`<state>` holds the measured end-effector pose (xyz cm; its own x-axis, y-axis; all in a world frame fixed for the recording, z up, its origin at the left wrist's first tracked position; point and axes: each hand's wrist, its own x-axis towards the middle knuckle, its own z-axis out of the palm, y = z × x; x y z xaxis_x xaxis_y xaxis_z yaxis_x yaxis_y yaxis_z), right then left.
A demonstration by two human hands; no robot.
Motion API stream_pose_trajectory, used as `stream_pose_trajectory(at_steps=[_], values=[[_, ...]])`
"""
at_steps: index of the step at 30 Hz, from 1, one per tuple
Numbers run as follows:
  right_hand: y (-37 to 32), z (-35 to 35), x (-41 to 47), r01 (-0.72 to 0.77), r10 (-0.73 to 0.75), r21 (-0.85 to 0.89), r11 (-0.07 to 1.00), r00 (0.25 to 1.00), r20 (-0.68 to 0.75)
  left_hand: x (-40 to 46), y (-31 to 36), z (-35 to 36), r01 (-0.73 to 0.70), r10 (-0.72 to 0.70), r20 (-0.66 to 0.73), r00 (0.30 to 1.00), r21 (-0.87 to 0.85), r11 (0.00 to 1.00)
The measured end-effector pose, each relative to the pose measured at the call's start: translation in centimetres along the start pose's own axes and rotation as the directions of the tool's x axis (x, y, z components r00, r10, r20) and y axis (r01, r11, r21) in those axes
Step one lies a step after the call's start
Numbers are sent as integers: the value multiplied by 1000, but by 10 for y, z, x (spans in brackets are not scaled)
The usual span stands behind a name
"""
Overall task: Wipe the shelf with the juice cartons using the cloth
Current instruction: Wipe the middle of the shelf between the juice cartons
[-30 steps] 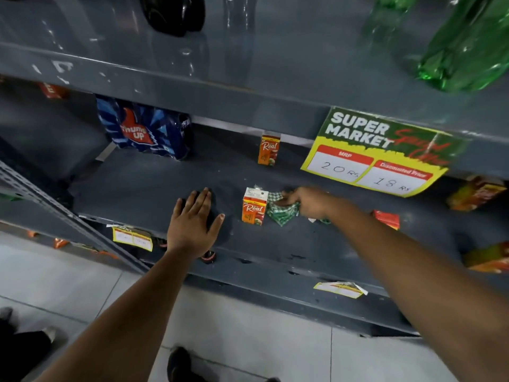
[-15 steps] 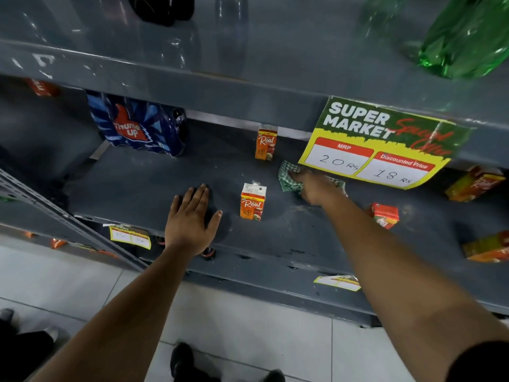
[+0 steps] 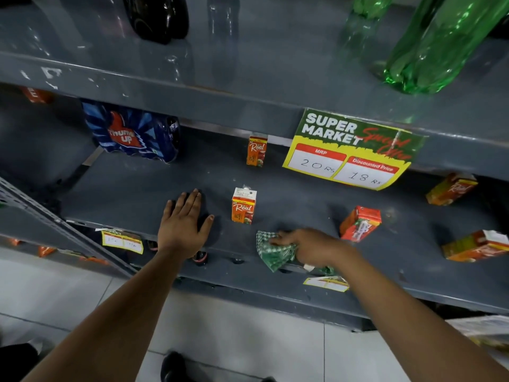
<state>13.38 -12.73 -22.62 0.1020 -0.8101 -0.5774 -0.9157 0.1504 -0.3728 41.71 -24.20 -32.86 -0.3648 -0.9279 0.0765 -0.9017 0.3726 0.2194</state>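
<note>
The grey metal shelf (image 3: pixel 132 188) holds small orange juice cartons. One carton (image 3: pixel 243 205) stands upright in the middle, another (image 3: pixel 256 150) stands at the back. A third carton (image 3: pixel 360 223) lies tilted to the right. My right hand (image 3: pixel 308 246) grips a green checked cloth (image 3: pixel 272 252) pressed on the shelf's front edge, just in front of the middle carton. My left hand (image 3: pixel 184 222) lies flat on the shelf with fingers spread, left of that carton, holding nothing.
A blue Thums Up bottle pack (image 3: pixel 132 133) stands at the back left. Two more cartons (image 3: pixel 451 188) (image 3: pixel 476 246) lie at the far right. A yellow-green price sign (image 3: pixel 349 153) hangs from the upper shelf, which carries green bottles (image 3: pixel 438 42). Tiled floor lies below.
My right hand has pulled the cloth from the back of the shelf, near the price sign, forward to the front edge. My left hand has stayed flat in place.
</note>
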Motion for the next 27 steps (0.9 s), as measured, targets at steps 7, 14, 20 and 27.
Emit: stream_pose_trajectory(at_steps=[7,14,20,27], values=[[3,-70,43,-133,149,68,989,927,-344,18,3,-8,1,-1,-19,1000,7,1000],[13,-14,17,-175,116,-171,969,944,-309,33,31,-20,-61,60,-22,998,-14,998],[-11,35,-24,-29,-4,-169,985,982,-190,18,7,-11,-16,16,7,1000,8,1000],[-20,11,-58,-14,15,19,1000,998,-53,15,-1,-8,-2,2,15,1000,-7,1000]])
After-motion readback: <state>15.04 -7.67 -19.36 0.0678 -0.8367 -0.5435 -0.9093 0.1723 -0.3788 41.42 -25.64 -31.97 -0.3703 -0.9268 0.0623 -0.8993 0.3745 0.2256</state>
